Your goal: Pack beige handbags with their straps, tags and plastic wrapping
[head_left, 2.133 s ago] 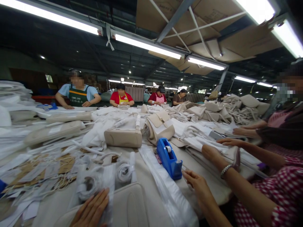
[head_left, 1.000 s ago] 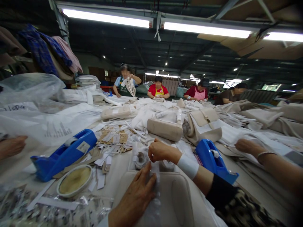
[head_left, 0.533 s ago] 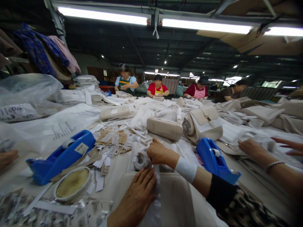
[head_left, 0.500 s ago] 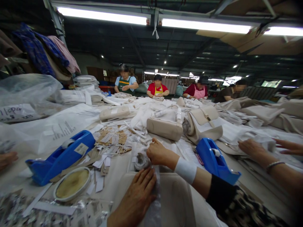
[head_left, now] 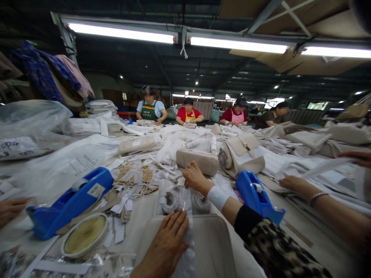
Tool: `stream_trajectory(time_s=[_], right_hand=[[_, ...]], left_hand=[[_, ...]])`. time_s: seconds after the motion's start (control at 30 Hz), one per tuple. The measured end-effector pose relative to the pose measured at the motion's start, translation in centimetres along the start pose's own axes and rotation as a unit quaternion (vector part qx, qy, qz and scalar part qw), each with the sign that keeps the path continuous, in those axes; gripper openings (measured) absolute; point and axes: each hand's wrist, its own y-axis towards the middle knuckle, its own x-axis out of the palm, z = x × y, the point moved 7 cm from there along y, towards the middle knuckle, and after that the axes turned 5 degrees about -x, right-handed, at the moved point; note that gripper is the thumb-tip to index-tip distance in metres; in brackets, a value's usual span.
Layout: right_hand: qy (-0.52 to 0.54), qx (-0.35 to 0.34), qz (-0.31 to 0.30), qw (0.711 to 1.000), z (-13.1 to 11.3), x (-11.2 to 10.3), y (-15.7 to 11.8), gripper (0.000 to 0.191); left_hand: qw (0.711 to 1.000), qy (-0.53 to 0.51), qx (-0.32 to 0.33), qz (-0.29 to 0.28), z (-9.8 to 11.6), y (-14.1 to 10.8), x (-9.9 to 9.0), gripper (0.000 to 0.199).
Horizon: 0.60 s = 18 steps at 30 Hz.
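My left hand [head_left: 168, 241] lies fairly flat, fingers spread, on a strip of clear plastic [head_left: 188, 227] over a beige bag [head_left: 213, 243]. Above it, my right hand [head_left: 195, 177] is closed with fingers bent, near the plastic's upper end; what it pinches is too small to make out. Two wrapped rolls, a left one [head_left: 171, 200] and a right one [head_left: 200, 202], show at the bag's far edge. A white band circles my right wrist.
Blue tape dispensers stand left [head_left: 72, 202] and right [head_left: 257, 195]. Tags [head_left: 136, 173], a round dish [head_left: 84, 235] and a boxy beige bag [head_left: 198, 160] lie around. Another person's hands are at right, one at the left edge. Several people work across the table.
My right hand has risen off the wrapped rolls, uncovering the right one. My left hand stays on the plastic. The person at right has lifted white material. The view has shifted slightly.
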Motion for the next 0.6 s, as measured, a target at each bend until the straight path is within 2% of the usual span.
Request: stream_trajectory(time_s=[0.13, 0.27, 0.4, 0.5, 0.6], right_hand=[[0.050, 0.144, 0.124, 0.981, 2.5, -2.0, -2.8, 0.014], [0.104, 0.228, 0.216, 0.944, 3.2, -3.1, -8.3, 0.017], [0.164, 0.260, 0.264, 0.914, 2.6, -2.2, -15.1, 0.021], [0.259, 0.286, 0.295, 0.874, 2.3, -0.6, -20.1, 0.022], [0.287, 0.322, 0.325, 0.841, 3.9, 0.2, -24.8, 0.025]], left_hand=[[1.000, 0.007, -0.003, 0.015, 0.0, -0.2, -0.1, 0.059], [1.000, 0.014, 0.000, 0.025, 0.0, -0.4, -0.1, 0.059], [0.999, 0.027, 0.007, 0.035, -0.1, -0.4, -0.1, 0.059], [0.997, 0.048, 0.019, 0.060, -0.2, -0.5, 0.1, 0.059], [0.992, 0.067, 0.037, 0.102, -0.3, -0.5, 0.5, 0.055]])
